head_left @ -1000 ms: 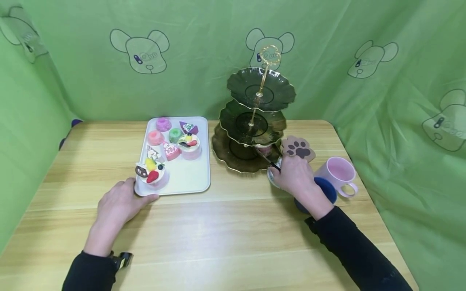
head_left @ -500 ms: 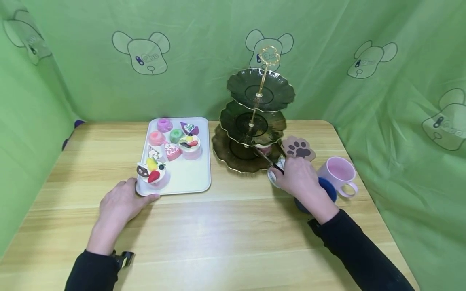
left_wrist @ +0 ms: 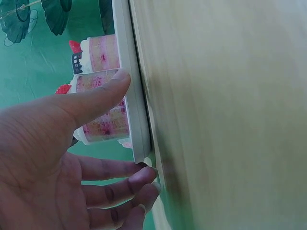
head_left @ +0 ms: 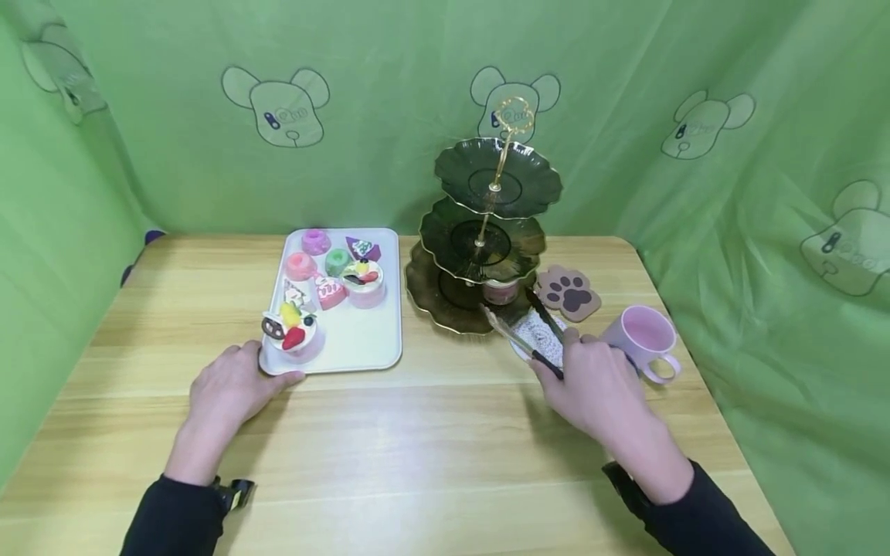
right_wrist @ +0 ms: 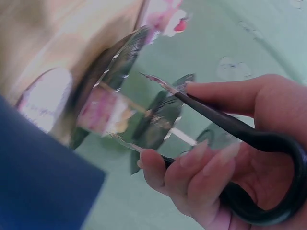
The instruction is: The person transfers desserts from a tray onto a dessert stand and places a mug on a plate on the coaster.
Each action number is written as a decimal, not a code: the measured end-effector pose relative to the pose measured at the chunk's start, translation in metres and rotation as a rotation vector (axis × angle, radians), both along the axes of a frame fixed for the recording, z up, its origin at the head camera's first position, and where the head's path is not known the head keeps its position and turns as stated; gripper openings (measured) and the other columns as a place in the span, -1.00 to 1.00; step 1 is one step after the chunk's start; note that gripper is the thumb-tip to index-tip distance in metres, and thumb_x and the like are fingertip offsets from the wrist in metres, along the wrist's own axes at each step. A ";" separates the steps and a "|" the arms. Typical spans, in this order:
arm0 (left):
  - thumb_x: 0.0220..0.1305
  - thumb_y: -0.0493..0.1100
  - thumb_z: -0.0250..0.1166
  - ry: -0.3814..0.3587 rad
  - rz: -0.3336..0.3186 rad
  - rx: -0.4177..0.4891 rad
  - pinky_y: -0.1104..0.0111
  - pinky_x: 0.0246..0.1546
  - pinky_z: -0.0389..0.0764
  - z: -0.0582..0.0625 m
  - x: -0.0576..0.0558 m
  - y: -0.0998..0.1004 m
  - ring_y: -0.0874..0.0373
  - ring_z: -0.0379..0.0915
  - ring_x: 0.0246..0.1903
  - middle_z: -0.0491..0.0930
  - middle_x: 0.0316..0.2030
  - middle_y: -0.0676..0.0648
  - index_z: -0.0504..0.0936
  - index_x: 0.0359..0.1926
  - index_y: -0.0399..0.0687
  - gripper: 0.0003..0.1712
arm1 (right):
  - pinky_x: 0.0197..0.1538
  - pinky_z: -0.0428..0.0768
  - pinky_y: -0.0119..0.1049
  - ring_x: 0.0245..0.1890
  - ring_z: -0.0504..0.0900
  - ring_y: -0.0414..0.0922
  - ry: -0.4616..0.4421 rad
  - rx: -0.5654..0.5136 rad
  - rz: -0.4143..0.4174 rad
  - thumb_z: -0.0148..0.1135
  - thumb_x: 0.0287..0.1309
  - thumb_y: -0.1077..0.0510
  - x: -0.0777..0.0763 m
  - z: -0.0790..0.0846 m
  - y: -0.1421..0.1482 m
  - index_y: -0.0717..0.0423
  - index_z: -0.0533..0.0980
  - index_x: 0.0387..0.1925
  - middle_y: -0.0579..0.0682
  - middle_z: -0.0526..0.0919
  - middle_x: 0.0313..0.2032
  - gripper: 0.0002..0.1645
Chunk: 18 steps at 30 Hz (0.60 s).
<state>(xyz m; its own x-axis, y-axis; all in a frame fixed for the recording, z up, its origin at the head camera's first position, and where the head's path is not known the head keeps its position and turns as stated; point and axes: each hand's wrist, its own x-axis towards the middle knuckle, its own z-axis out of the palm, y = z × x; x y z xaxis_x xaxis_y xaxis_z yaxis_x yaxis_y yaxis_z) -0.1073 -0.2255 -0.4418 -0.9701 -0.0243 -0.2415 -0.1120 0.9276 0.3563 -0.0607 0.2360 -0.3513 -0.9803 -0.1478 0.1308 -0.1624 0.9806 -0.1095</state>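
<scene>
My left hand rests at the near left corner of a white tray, thumb along its front edge. Near that corner stands a pink cake cup topped with fruit; a second cake cup stands farther back. My right hand grips black-handled tongs, whose metal tips stand apart with nothing between them. Just beyond the tips, another pink layered cake cup sits on the bottom plate of a dark three-tier stand. In the right wrist view this cake cup shows on the plate.
Several toy sweets, such as a green doughnut, lie on the tray. Right of the stand are a paw-shaped coaster, a speckled white coaster and a pink mug. A blue cup is mostly hidden behind my right hand in the head view.
My right hand has drawn back toward me and right with the tongs, whose arms have spread. The tips have left the cake cup, which stays on the bottom plate. My left hand stays put.
</scene>
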 end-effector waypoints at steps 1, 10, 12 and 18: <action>0.14 0.43 0.51 0.000 -0.001 0.002 -0.02 -0.32 0.55 0.000 0.000 0.000 -0.34 0.55 -0.16 0.59 -0.06 -0.50 0.49 0.16 -0.48 0.07 | -0.60 0.56 0.02 -0.61 0.61 0.18 0.002 0.001 0.012 0.41 0.30 -0.17 0.003 0.001 -0.003 0.58 0.53 0.04 0.26 0.58 -0.53 -0.20; 0.15 0.41 0.51 0.013 -0.006 0.006 -0.03 -0.31 0.55 -0.001 0.001 -0.003 -0.34 0.55 -0.16 0.60 -0.06 -0.50 0.50 0.17 -0.47 0.04 | -0.56 0.62 0.01 -0.55 0.66 0.17 0.040 -0.054 0.120 0.48 0.25 -0.17 0.001 -0.015 -0.045 0.40 0.60 0.06 0.25 0.69 -0.37 -0.28; 0.14 0.42 0.51 0.018 -0.009 0.009 -0.04 -0.31 0.56 -0.001 0.001 -0.002 -0.34 0.56 -0.16 0.61 -0.08 -0.48 0.52 0.16 -0.46 0.03 | -0.54 0.64 0.02 -0.52 0.68 0.18 0.055 -0.073 0.154 0.50 0.24 -0.16 -0.003 -0.023 -0.057 0.41 0.59 0.08 0.24 0.71 -0.30 -0.27; 0.12 0.41 0.53 0.036 -0.013 0.014 -0.03 -0.33 0.55 -0.001 0.001 -0.002 -0.30 0.56 -0.21 0.61 -0.15 -0.41 0.56 0.11 -0.43 0.00 | -0.45 0.68 0.05 -0.45 0.68 0.16 0.046 -0.070 0.191 0.45 0.28 -0.17 -0.023 -0.037 -0.093 0.45 0.53 0.18 0.23 0.68 -0.23 -0.21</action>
